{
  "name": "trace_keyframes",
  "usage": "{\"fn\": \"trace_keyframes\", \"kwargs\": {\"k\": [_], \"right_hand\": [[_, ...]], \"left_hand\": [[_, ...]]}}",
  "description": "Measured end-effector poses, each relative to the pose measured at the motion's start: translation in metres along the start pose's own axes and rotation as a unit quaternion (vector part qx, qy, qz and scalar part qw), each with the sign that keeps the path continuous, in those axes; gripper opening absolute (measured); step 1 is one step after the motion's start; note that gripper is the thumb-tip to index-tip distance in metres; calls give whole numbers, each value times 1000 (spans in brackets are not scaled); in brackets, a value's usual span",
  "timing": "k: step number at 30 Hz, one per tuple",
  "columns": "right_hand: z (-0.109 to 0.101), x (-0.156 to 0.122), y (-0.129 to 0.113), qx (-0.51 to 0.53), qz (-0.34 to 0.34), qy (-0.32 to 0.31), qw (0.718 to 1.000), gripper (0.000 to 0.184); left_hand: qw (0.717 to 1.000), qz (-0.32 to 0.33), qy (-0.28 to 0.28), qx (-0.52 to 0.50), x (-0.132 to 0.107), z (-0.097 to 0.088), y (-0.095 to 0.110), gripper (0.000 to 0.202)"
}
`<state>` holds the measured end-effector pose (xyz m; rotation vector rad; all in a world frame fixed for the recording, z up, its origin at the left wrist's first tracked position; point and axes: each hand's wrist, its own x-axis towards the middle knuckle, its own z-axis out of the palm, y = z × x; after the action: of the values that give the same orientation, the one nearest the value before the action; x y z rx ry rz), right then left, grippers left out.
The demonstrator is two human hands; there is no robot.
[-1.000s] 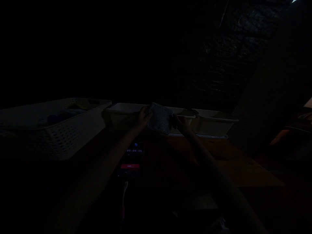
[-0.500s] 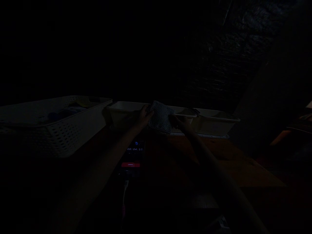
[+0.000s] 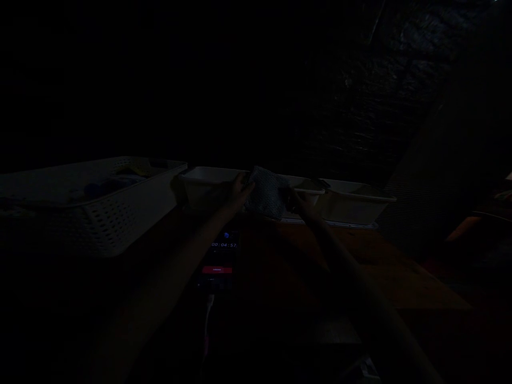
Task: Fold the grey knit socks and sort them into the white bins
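Note:
Very little light falls on the scene. A grey-blue piece of textured cloth (image 3: 266, 193) is held up between my two hands, in front of a row of pale bins. My left hand (image 3: 241, 191) grips its left edge, thumb on the near face. At the cloth's right edge, my right hand (image 3: 298, 201) pinches it with closed fingers. Behind my left hand stands a pale bin (image 3: 204, 186); a second bin (image 3: 312, 184) is partly hidden by the cloth and my right hand.
On the left is a white perforated basket (image 3: 120, 221) with dark and yellowish items inside. A third bin (image 3: 356, 205) stands to the right. A lit phone (image 3: 218, 261) with a cable (image 3: 207, 314) lies on the wooden table (image 3: 384, 261). Part of another person's arm (image 3: 462, 228) shows far right.
The whole view has shifted very slightly. Both hands keep their hold on the cloth, which looks almost the same as before.

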<state>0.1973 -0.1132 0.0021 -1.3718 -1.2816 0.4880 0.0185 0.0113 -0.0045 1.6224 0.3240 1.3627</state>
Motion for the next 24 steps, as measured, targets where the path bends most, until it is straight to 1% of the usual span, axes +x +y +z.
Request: {"fn": "trace_keyframes", "kwargs": {"k": [2,4,8,10,12,15,18,21,22,24], "right_hand": [[-3,3,2,-6,-11,8,1000,69],[-5,3,3,-14,-25,-5,1000,70],[-2,-2,0,-33,-54,-78,995,62],[1,-5,0,-30,-55,-98,993,57],[4,-5,1,-18,-40,-87,995,56],[5,-3,6,-12,-11,-45,999,58],[3,-1,8,-14,-4,-16,1000,58],[1,0,8,22,0,-6,1000,55],[0,0,7,37,5,-3,999,54],[-1,0,6,72,12,-1,997,52]], "left_hand": [[1000,10,10,5,0,-1,1,44],[1000,21,19,7,1,-2,1,43],[999,29,28,7,2,-3,-1,41],[999,27,26,7,3,-3,-2,41],[1000,22,18,5,2,-3,-2,41],[1000,8,6,-1,0,-1,-1,43],[1000,-8,3,-6,0,-1,-2,41],[1000,-30,2,-6,1,-2,-5,38],[1000,-29,5,-4,2,-2,-6,37],[1000,-8,15,0,2,-2,-7,40]]}}
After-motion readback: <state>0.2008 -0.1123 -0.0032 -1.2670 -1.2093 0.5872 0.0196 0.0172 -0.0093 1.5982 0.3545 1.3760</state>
